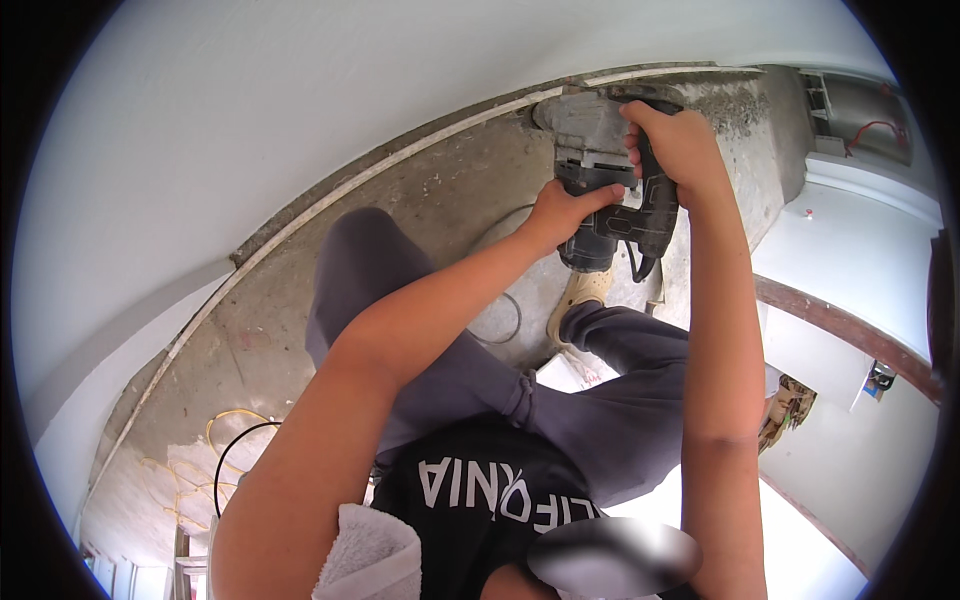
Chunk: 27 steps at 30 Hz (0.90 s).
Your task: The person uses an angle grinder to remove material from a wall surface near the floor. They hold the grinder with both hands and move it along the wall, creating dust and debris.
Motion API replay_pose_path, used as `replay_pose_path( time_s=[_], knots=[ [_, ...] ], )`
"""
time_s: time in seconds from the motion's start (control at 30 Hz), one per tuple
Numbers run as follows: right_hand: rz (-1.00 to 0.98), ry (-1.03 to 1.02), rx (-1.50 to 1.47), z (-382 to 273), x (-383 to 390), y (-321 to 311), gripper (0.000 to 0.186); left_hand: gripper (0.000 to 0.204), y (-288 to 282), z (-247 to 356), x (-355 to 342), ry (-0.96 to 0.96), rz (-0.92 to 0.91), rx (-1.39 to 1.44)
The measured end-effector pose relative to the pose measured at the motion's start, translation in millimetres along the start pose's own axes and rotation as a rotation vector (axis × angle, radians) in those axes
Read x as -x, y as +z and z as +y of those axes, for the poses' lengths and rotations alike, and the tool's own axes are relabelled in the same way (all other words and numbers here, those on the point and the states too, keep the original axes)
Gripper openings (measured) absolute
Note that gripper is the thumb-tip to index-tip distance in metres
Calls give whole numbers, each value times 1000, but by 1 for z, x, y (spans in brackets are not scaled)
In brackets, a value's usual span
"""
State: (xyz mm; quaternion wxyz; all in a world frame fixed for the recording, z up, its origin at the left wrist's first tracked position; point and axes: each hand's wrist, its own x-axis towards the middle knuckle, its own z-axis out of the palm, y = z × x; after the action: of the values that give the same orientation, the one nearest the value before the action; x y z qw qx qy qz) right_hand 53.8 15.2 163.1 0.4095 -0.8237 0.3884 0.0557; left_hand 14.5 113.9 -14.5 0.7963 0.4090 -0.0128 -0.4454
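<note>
- Wall (250, 130) – white and smooth, it fills the upper left of the view and meets the floor along a pale strip that curves from lower left to upper right.
- Concrete floor (300, 300) – bare, grey and dusty, with rubble gathered near the far corner and loops of yellow and black cable (235, 440) lying well apart at lower left.
- Legs in grey trousers (560, 400) – the person stands over the floor–wall joint, one pale shoe (580, 295) planted just below the tool.
- Power tool (605, 170) – a dark, dust-coated demolition hammer or drill held nose-down at the base of the wall; its grey front end sits right at the joint, though the bit itself is hidden, so I cannot tell whether it touches the concrete.
- Right hand (675, 140) – closed around the rear handle at the top of the tool, arm stretched out straight.
- Left hand (560, 210) – clasped on the body or side grip lower down, steadying it.
- Thin cord (500, 310) – it curls on the floor under the tool.
- Step in hand, as I judge it: chipping or drilling along the foot of the wall, with the tool braced in both hands.
- Next move, by my reading, calls for steady downward pressure, a firm two-handed hold against kickback, and keeping the shoe and cord out of the bit's path.
</note>
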Motion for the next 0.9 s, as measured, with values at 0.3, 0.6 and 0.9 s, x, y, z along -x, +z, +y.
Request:
replay_pose_path(
  time_s=[0.3, 0.6, 0.9],
  knots=[
    [-10, -2, 38, 1, -11, -6, 31, 48, 10, -6, -7, 49, 53, -32],
    [-41, 40, -18, -2, -24, -13, 25, 51, 17, -4, -10, 24, 58, 25],
    [-36, -34, 117, 8, -34, 3, 36, 57, 6, -8, -17, 42, 75, 32]
  ],
)
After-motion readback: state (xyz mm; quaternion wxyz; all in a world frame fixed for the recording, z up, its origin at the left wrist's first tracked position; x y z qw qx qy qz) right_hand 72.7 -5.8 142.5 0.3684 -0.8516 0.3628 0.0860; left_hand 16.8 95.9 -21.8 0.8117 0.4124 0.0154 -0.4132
